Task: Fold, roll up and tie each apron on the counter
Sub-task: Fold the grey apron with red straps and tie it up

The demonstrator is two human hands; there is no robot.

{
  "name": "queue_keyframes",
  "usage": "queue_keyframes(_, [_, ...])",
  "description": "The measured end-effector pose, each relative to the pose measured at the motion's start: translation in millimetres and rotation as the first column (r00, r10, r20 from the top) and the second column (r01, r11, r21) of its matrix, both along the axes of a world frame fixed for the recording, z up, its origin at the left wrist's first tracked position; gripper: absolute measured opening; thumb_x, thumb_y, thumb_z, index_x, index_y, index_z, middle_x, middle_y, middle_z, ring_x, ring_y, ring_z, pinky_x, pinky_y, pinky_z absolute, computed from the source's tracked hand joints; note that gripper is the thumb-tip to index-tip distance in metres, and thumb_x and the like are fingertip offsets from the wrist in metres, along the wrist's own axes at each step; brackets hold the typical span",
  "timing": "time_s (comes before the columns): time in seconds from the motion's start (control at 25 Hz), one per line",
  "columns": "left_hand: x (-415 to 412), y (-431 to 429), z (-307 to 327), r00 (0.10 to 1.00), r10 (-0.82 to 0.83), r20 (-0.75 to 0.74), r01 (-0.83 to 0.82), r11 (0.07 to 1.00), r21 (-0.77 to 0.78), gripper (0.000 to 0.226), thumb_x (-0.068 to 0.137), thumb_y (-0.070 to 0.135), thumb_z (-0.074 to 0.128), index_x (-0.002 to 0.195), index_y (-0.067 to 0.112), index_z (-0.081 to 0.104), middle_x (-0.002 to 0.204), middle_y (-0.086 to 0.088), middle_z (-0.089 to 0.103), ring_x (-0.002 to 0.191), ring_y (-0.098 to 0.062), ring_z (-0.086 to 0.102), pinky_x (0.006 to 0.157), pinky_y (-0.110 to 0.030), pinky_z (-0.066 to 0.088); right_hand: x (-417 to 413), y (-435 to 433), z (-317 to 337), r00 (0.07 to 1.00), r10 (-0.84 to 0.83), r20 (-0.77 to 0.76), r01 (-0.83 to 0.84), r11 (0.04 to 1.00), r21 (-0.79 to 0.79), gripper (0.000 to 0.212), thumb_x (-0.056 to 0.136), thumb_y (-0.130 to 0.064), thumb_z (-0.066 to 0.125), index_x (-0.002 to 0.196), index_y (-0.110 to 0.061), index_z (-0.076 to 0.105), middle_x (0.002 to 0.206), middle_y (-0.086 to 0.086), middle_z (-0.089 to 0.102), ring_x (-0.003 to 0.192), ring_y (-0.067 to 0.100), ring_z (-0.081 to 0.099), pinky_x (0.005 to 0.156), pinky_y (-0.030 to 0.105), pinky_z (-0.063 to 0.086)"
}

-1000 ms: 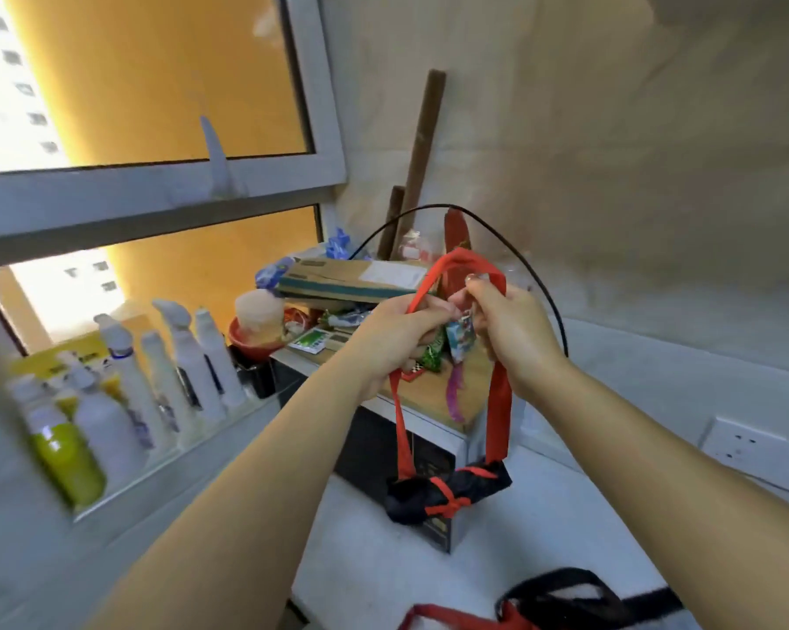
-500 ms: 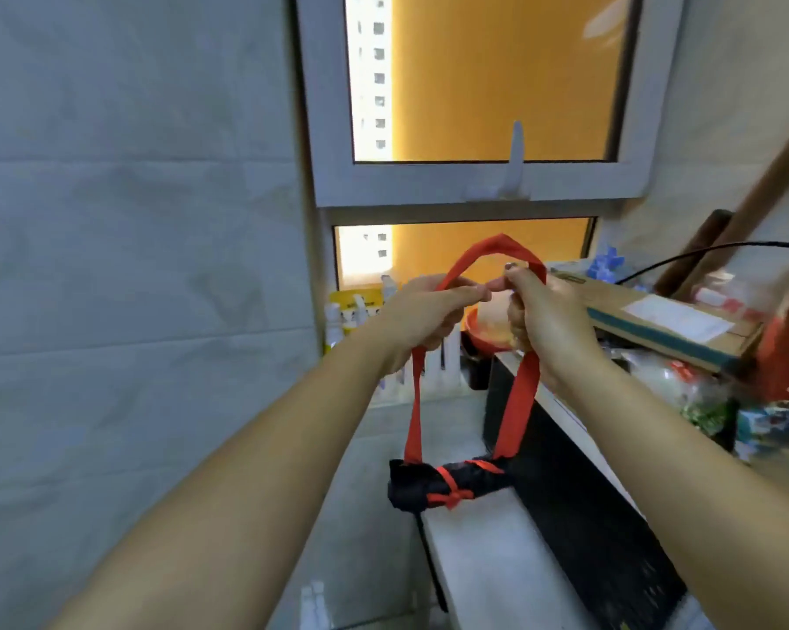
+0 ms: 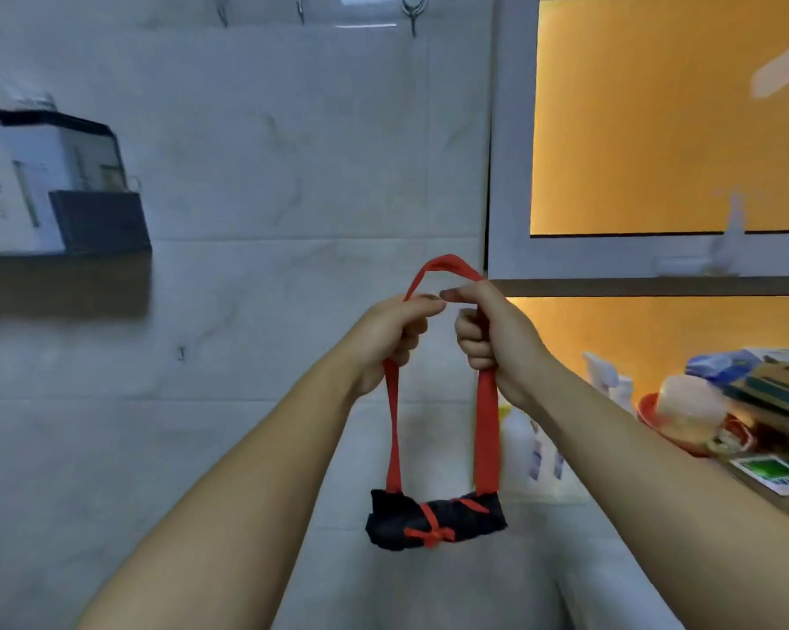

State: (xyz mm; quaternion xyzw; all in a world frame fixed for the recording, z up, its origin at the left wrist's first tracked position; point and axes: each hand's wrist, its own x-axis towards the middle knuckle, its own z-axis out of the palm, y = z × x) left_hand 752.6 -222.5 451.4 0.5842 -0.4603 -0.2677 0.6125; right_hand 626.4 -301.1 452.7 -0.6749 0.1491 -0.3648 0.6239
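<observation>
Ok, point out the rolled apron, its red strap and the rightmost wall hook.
rolled apron (image 3: 474, 525): head view, black cloth near its right end.
red strap (image 3: 487, 434): head view, middle of right hanging length.
rightmost wall hook (image 3: 413, 15): head view, its metal curve.

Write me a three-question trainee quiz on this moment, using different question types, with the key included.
1. True or false: the rolled black apron bundle has no tie around it.
2. What do the left hand and right hand both grip? A the wide red fabric strap loop; B a metal ladle; C a white plate.
3. Fill in: the bundle hangs ___ the hands.
Key: 1 false, a thin red cord is bowed round it; 2 A; 3 below.
</observation>
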Motion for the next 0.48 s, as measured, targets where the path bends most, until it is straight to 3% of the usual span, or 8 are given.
queue_keyframes(0.08, [43.2,14.1,9.9,0.995,-0.026,-0.094,0.022,0.999,-0.049,0.004,0.090,0.023,0.055,0.087,0.022,0.057,0.061,0.008,0.034,0.053,-0.010,0.018,0.047,-0.023,0.012,43.4,8.9,8.7,0.999,-0.015,0.031,0.014,1.000,0.028,0.018,0.090,-0.028,0.043,0.095,-0.015,0.054,0.056,-0.002,0.028,0.044,0.012,0.016,0.043,0.025,0.013])
queue_keyframes(0.24, [130.3,40.1,35.1,0.955,-0.089,-0.282,0.032,0.979,-0.200,0.014,0.083,0.018,0.049,0.096,0.015,0.053,0.064,0.005,0.044,0.052,-0.010,0.021,0.046,-0.022,0.011,134.4,16.4,31.8,0.992,-0.083,0.096,0.075,0.993,0.090,0.009,0.088,-0.024,0.036,0.084,-0.016,0.038,0.056,-0.001,0.043,0.040,0.012,0.021,0.041,0.023,0.016])
queue_keyframes(0.4, [202.9,56.3,72.4,0.941,-0.101,-0.324,-0.017,0.940,-0.342,0.023,0.086,0.007,0.044,0.100,0.021,0.056,0.070,0.005,0.059,0.053,-0.009,0.032,0.044,-0.018,0.019,205.5,19.7,66.0,0.980,-0.132,0.148,0.126,0.991,0.050,0.007,0.088,-0.019,0.033,0.093,-0.015,0.035,0.063,0.003,0.049,0.040,0.013,0.026,0.043,0.023,0.018])
queue_keyframes(0.48, [229.3,60.2,91.3,0.958,-0.077,-0.277,-0.036,0.924,-0.382,0.027,0.088,0.000,0.044,0.096,0.021,0.058,0.079,0.004,0.067,0.056,-0.009,0.038,0.045,-0.018,0.023,229.1,23.3,84.7,0.978,-0.124,0.170,0.128,0.992,-0.011,0.004,0.088,-0.014,0.034,0.091,-0.015,0.037,0.069,0.003,0.051,0.042,0.012,0.029,0.042,0.022,0.020])
